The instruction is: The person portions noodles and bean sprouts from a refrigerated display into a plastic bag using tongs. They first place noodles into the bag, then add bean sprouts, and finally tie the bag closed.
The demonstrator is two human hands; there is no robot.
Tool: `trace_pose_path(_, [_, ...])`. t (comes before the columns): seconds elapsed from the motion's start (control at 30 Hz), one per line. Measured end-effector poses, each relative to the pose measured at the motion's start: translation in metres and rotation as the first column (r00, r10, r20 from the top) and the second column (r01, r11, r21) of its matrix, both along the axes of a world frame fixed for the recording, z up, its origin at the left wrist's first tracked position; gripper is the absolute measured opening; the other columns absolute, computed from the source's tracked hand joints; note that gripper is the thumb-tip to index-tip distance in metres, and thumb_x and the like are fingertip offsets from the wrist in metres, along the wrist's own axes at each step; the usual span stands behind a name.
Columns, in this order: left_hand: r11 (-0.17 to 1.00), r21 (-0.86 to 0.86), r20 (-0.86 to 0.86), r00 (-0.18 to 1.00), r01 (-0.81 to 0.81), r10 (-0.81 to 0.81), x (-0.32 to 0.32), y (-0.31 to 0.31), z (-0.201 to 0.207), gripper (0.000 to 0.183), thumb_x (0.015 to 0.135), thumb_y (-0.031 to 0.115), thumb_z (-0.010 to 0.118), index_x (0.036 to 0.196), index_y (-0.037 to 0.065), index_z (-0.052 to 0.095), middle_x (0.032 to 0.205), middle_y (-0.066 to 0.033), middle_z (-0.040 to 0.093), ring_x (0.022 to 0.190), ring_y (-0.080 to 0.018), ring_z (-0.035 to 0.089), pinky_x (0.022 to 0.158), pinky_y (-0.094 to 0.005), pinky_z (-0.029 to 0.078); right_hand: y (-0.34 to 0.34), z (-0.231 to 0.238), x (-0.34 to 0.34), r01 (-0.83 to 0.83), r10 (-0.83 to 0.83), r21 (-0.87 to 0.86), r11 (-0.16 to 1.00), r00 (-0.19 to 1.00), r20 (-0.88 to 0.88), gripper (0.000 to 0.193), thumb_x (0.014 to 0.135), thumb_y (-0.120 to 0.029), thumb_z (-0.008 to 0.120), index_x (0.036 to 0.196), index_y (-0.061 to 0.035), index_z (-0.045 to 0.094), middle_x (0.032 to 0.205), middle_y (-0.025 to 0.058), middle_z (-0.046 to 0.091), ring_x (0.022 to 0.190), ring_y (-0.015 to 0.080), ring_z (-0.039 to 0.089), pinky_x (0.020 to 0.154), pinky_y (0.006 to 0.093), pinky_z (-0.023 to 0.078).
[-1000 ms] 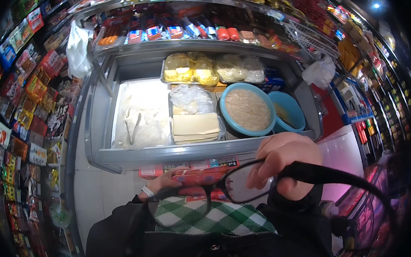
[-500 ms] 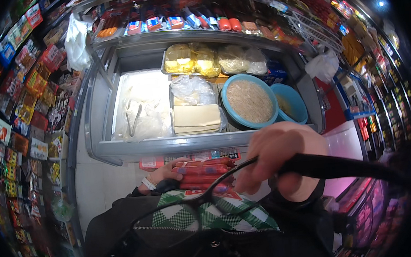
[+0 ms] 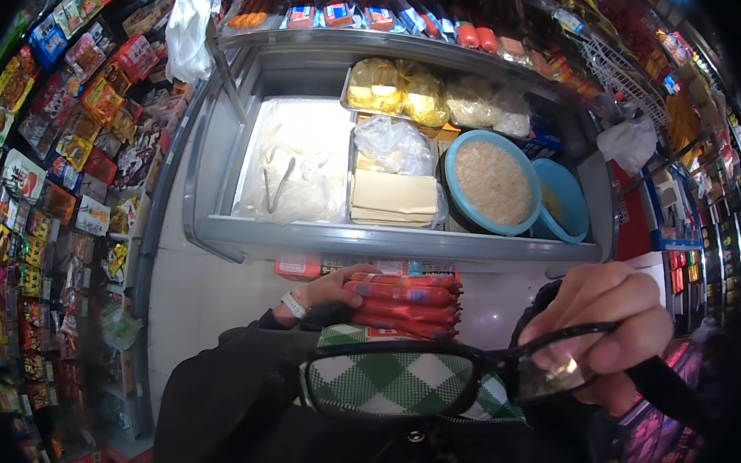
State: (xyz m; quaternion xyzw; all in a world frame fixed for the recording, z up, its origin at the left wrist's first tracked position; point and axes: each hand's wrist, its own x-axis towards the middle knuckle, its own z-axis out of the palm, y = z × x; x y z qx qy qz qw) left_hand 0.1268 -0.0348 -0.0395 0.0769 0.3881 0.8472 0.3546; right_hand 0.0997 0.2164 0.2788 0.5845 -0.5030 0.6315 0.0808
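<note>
Below the chest freezer [image 3: 214, 235], red sausages [image 3: 406, 298] are gripped by the left hand [image 3: 340, 288]; black glasses [image 3: 452, 377] are pinched in the right hand [image 3: 609, 330].

The left hand [image 3: 340, 288] reaches forward from a dark sleeve, a white band at its wrist, palm down and fingers curled in a closed grip over what it carries. The forearm runs from the lower left up toward the middle of the view. The right hand [image 3: 609, 326] is raised close to the camera at the lower right, its fingers bent together and pinching shut, the knuckles turned upward, its dark-sleeved forearm leaving at the lower right edge.
</note>
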Motion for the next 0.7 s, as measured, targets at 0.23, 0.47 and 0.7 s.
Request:
trace_pose_path(0.23, [1.0, -0.019, 0.066, 0.998, -0.002, 0.003, 0.002, -0.002, 0.011, 0.078, 0.069, 0.008, 0.078, 0.136, 0.004, 0.039, 0.134, -0.0104, 0.051, 0.123, -0.0212, 0.048, 0.109, -0.0352, 0.032, 0.008, 0.007, -0.002, -0.094, 0.093, -0.005, 0.996, 0.991, -0.095, 0.031, 0.09, -0.032, 0.064, 0.097, -0.0037, 0.054, 0.089, 0.0109, 0.055, 0.07, 0.0153, 0.061, 0.059, 0.0248, 0.061])
trace_pose_path(0.47, [0.999, 0.037, 0.124, 0.992, -0.025, 0.02, 0.002, 0.0, 0.022, 0.072, 0.074, 0.003, 0.073, 0.137, 0.004, 0.039, 0.131, -0.0109, 0.052, 0.119, -0.02, 0.051, 0.105, -0.0331, 0.038, 0.003, 0.041, 0.011, -0.034, 0.052, 0.241, 0.97, 0.996, -0.069, 0.025, 0.092, -0.026, 0.058, 0.093, -0.0031, 0.048, 0.091, 0.0188, 0.058, 0.077, 0.0278, 0.063, 0.058, 0.0371, 0.057])
trace_pose_path(0.7, [0.998, 0.044, 0.174, 0.984, -0.049, 0.041, 0.004, -0.001, 0.019, 0.072, 0.076, -0.002, 0.07, 0.139, 0.004, 0.036, 0.129, -0.0099, 0.053, 0.116, -0.0194, 0.054, 0.101, -0.0321, 0.043, -0.006, 0.041, 0.03, 0.094, -0.093, 0.105, 0.99, 0.996, -0.013, 0.022, 0.09, -0.024, 0.055, 0.079, -0.0055, 0.049, 0.083, 0.0122, 0.053, 0.065, 0.0217, 0.054, 0.054, 0.0331, 0.055])
